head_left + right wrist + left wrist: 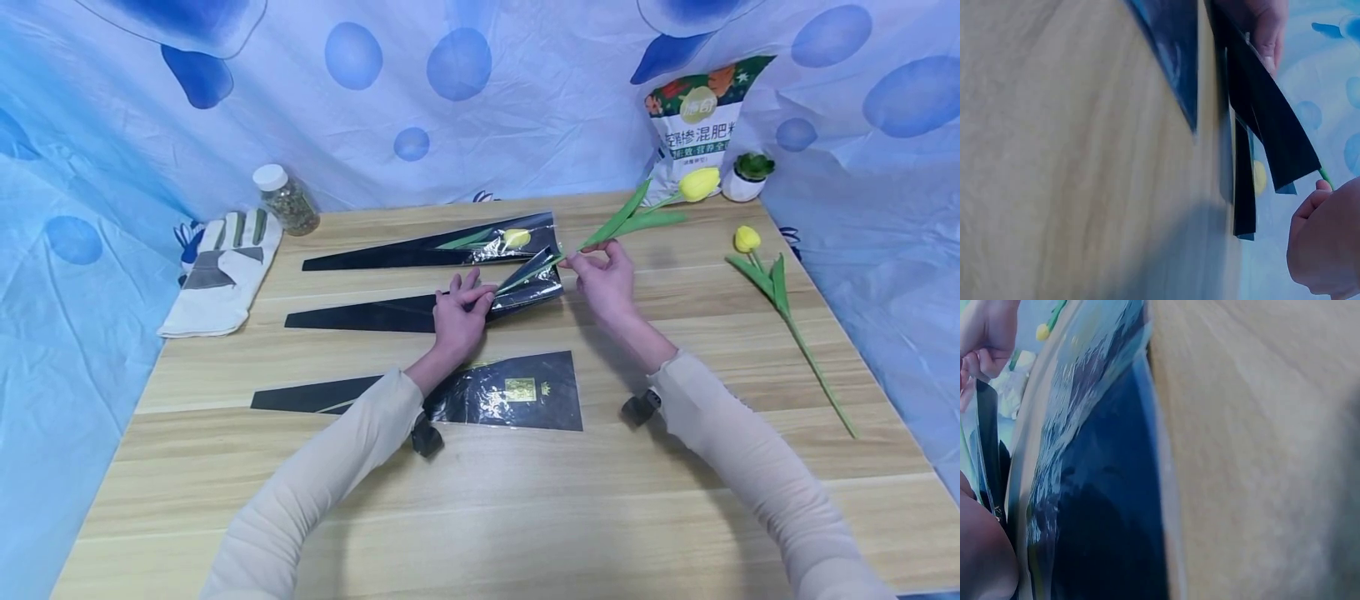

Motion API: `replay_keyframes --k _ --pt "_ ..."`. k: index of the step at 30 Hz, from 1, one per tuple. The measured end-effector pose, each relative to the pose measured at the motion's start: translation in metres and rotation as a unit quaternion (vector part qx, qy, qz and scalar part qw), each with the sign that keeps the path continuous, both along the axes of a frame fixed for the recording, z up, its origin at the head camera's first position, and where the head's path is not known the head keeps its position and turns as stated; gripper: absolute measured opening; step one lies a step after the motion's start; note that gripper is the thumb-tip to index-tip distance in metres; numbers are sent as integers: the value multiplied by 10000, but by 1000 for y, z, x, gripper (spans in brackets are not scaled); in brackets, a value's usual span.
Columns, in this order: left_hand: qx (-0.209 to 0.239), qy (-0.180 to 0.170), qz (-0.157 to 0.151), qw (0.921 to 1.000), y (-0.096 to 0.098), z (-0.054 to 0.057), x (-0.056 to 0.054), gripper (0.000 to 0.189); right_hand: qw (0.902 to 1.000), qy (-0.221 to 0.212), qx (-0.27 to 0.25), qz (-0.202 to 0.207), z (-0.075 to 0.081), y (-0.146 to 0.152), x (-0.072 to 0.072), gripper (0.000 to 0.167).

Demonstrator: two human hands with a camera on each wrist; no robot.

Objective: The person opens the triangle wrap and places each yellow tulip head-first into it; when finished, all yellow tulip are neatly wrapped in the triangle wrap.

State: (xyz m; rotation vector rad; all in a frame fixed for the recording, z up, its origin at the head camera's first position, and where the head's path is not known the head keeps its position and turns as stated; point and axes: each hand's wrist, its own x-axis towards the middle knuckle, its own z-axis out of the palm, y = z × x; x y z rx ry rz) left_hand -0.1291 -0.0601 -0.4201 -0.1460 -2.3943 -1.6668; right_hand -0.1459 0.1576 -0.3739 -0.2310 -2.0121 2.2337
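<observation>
A yellow tulip (699,184) with green leaves lies slantwise, its stem running into the open wide end of the middle black flower sleeve (352,313). My right hand (606,282) pinches the stem just outside that mouth. My left hand (459,322) pinches the sleeve's edge near its middle, beside the stem. In the right wrist view the same sleeve (1272,125) is raised off the table at its wide end. Behind it, another sleeve (360,257) has a tulip inside. A third sleeve (543,408) with gold print lies under my left forearm and partly hidden.
A loose yellow tulip (804,346) lies at the right. Along the back stand a fertilizer bag (693,137), a small potted succulent (744,179) and a white-capped jar (291,204). White-and-grey gloves (221,275) lie at the back left of the wooden table (510,517).
</observation>
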Motion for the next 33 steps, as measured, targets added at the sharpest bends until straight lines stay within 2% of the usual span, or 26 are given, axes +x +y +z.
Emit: replay_keyframes --k 6,9,15,27,33 --pt "8 -37 119 9999 3 0 1 12 9993 21 370 23 -6 -5 3 19" --pt "-14 -70 196 9998 5 0 1 12 9995 -43 325 14 -8 -7 4 20" --pt "-47 -96 272 9996 6 0 1 12 9996 -260 146 21 -12 -7 6 33" --pt "19 -72 319 9995 10 0 0 11 9943 -1001 -362 48 -14 -7 8 29" --pt "-42 -113 312 9994 11 2 0 12 9843 -1388 -1079 163 -14 -7 7 41"
